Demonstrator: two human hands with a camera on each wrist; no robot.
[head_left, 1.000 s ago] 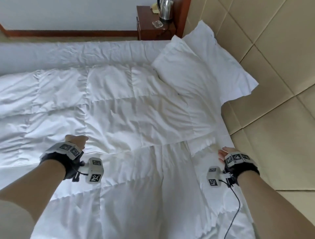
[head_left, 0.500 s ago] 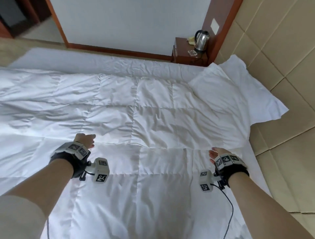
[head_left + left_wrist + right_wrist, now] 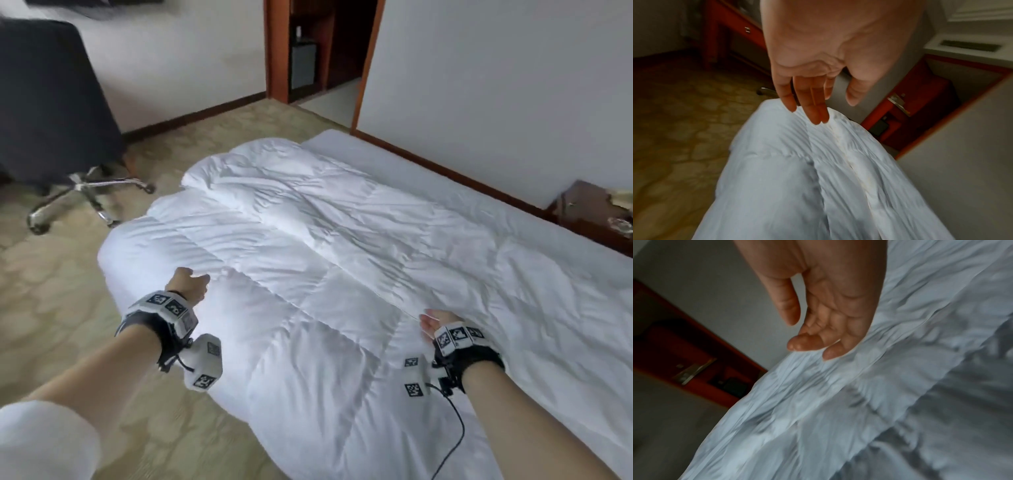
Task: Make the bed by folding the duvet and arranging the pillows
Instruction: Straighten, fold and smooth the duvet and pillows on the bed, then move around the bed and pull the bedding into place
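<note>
A white quilted duvet (image 3: 335, 260) covers the bed, with one layer folded back across its top and its foot end rumpled. My left hand (image 3: 188, 284) hovers at the duvet's left edge, fingers loosely extended and holding nothing (image 3: 813, 104). Further right, my right hand (image 3: 436, 320) hangs just above the fold line, also relaxed and empty (image 3: 818, 340). The duvet (image 3: 807, 178) fills the lower part of both wrist views (image 3: 859, 402). No pillows are in view.
A dark office chair (image 3: 51, 113) with a chrome wheeled base stands on the patterned carpet (image 3: 51, 281) left of the bed. A wooden nightstand (image 3: 592, 216) sits at the far right by the wall. A wood-framed alcove (image 3: 318, 48) lies beyond the bed's foot.
My view has swung left, from the headboard end with the pillows toward the foot of the bed. Both hands stay low over the duvet, and the pillows have left the view.
</note>
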